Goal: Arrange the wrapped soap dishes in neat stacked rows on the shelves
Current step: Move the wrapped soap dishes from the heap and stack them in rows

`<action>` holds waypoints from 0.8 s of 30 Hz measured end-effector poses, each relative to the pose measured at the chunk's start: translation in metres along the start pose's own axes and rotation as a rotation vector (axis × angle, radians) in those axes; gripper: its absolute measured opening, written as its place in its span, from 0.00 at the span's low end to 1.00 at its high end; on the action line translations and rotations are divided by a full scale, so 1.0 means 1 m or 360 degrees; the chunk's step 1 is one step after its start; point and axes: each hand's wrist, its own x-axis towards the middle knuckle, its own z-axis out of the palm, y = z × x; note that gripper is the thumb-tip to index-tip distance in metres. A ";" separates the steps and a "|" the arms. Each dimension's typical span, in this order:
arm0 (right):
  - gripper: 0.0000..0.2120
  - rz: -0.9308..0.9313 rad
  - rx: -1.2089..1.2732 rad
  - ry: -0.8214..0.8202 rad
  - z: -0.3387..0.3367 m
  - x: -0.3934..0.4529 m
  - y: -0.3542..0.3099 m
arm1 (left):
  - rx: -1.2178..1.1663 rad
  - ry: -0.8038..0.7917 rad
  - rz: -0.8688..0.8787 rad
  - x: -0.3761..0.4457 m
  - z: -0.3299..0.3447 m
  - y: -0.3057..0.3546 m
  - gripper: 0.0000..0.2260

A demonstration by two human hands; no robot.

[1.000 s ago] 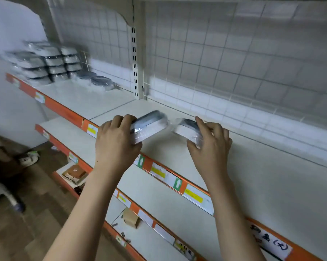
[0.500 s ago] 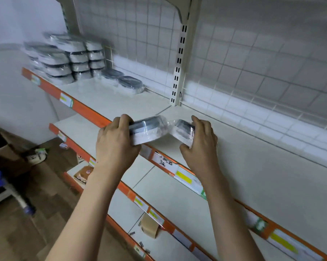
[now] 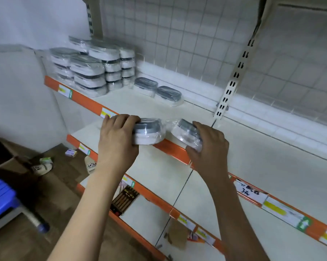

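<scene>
My left hand [image 3: 117,140] grips a plastic-wrapped grey-and-white soap dish [image 3: 149,132], held level above the shelf's orange front edge. My right hand [image 3: 208,146] holds a second wrapped soap dish [image 3: 185,131], tilted toward the first one and nearly touching it. Stacked wrapped soap dishes [image 3: 91,68] stand in rows at the far left of the upper shelf [image 3: 140,108]. Two single wrapped dishes [image 3: 159,90] lie side by side to the right of those stacks, near the back grid.
A slotted metal upright [image 3: 232,80] splits the shelf into two bays, with a wire grid behind. Lower shelves [image 3: 159,172] carry price labels, a dark packet and a small cardboard box. A cardboard box, a blue stool [image 3: 1,196] and scattered items lie on the wooden floor at left.
Both hands, each with its dish, have shifted left along the shelf toward the stacks. The view has swung left, so the stacks look nearer and larger.
</scene>
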 end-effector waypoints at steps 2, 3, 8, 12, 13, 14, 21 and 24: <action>0.28 -0.0005 -0.0060 -0.0020 0.015 0.008 -0.009 | -0.0022 0.0005 -0.0002 0.006 0.008 -0.020 0.23; 0.28 -0.0008 -0.0076 -0.0032 0.023 0.013 -0.011 | -0.0033 0.0004 0.0004 0.010 0.013 -0.030 0.24; 0.30 0.0008 -0.0110 -0.0032 0.065 0.045 -0.015 | -0.0056 -0.0003 0.0059 0.045 0.041 -0.073 0.23; 0.29 -0.0021 -0.0119 0.0008 0.102 0.077 -0.013 | -0.0034 -0.0017 0.0081 0.081 0.066 -0.101 0.22; 0.29 -0.0011 -0.0120 0.0016 0.111 0.086 -0.012 | -0.0028 -0.0029 0.0092 0.092 0.073 -0.107 0.22; 0.29 0.0008 -0.0115 0.0023 0.119 0.095 -0.012 | -0.0023 -0.0048 0.0114 0.102 0.081 -0.112 0.23; 0.28 -0.0035 -0.0178 0.0084 0.161 0.139 -0.005 | -0.0016 -0.0094 0.0186 0.158 0.129 -0.141 0.23; 0.28 -0.0016 -0.0240 0.0079 0.171 0.147 0.000 | 0.0001 -0.0129 0.0155 0.167 0.145 -0.149 0.23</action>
